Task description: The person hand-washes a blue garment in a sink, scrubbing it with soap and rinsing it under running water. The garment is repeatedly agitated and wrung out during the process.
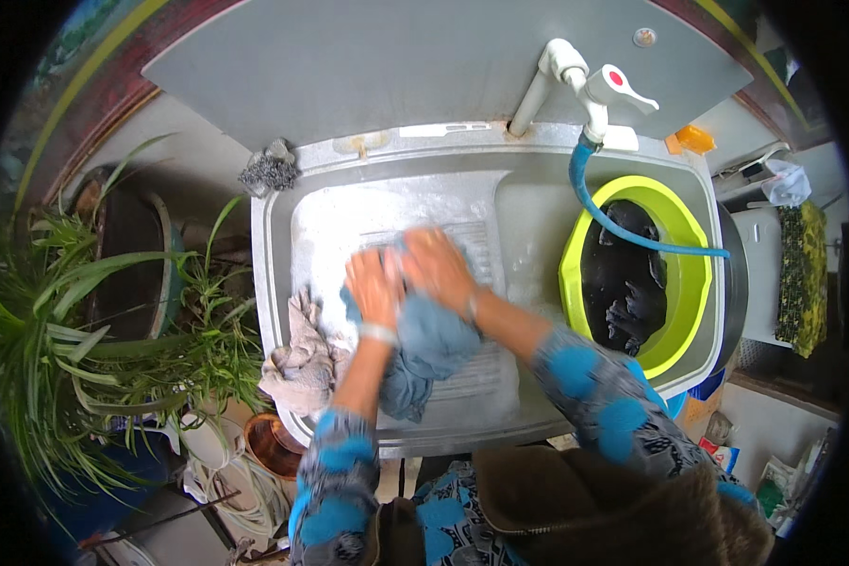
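Observation:
On the ribbed washboard part of a metal laundry sink (pixel 530 297) lies a bunched blue-grey cloth (pixel 435 339). My left hand (pixel 375 286) and my right hand (pixel 435 269) are close together on its upper part, both gripping it; motion blurs the fingers. Part of the cloth trails towards the sink's front edge below my wrists. A pale pinkish cloth (pixel 304 368) is heaped at the left, partly over the rim. To the right, a lime-green plastic basin (pixel 573 283) holds dark wet fabric (pixel 622 283) in the sink's deeper part.
A white tap (pixel 598 92) with a blue hose (pixel 587 191) rises at the back right; the hose crosses the basin. A steel scouring pad (pixel 269 173) sits on the back left corner. Spider plants (pixel 113 304) crowd the left side. Orange soap (pixel 693 139) lies at the back right.

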A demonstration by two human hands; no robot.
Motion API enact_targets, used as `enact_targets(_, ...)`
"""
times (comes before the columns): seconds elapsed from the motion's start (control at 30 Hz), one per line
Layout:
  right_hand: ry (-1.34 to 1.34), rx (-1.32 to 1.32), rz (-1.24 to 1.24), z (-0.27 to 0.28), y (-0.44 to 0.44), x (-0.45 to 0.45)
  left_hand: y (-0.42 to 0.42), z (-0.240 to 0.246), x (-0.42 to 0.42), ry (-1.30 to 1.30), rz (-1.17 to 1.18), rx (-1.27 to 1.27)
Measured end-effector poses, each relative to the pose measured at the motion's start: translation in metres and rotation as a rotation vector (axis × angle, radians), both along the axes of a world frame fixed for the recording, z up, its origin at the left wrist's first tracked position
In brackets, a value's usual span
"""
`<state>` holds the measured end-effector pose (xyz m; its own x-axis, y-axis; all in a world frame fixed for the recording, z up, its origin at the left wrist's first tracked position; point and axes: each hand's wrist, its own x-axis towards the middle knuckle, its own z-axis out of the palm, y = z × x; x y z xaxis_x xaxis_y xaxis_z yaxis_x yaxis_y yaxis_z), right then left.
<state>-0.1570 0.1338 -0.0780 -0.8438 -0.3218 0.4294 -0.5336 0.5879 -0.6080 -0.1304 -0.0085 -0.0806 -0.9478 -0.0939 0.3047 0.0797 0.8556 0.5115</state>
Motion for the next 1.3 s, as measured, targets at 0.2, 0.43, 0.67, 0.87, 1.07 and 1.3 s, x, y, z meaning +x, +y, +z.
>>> enact_targets(0.2, -0.46, 0.141, -0.043, 0.007, 0.009, 0.054, 0.009, -0.002, 0.072, -0.347, -0.176, -0.102)
enact_targets(0.43, -0.249, 0.088, -0.087, 0.018, -0.009, -0.003, -0.003, -0.014, -0.023, -0.058, 0.057, -0.09)
enact_targets(0.67, -0.382, 0.182, -0.04, 0.016, 0.012, 0.074, 0.014, 0.003, 0.089, 0.101, -0.192, -0.169)
enact_targets(0.87, -0.499, 0.064, -0.264, 0.002, -0.009, -0.003, -0.026, -0.004, -0.028, -0.145, 0.229, 0.584)
enact_targets(1.07, -0.867, -0.922, -0.25, 0.01, 0.019, 0.017, -0.052, 0.036, 0.063, -0.361, -0.019, 0.508)
enact_targets(1.3, -1.386, -1.307, -0.16, 0.073, 0.031, 0.042, -0.064, 0.082, 0.096, -0.523, 0.116, 1.189)
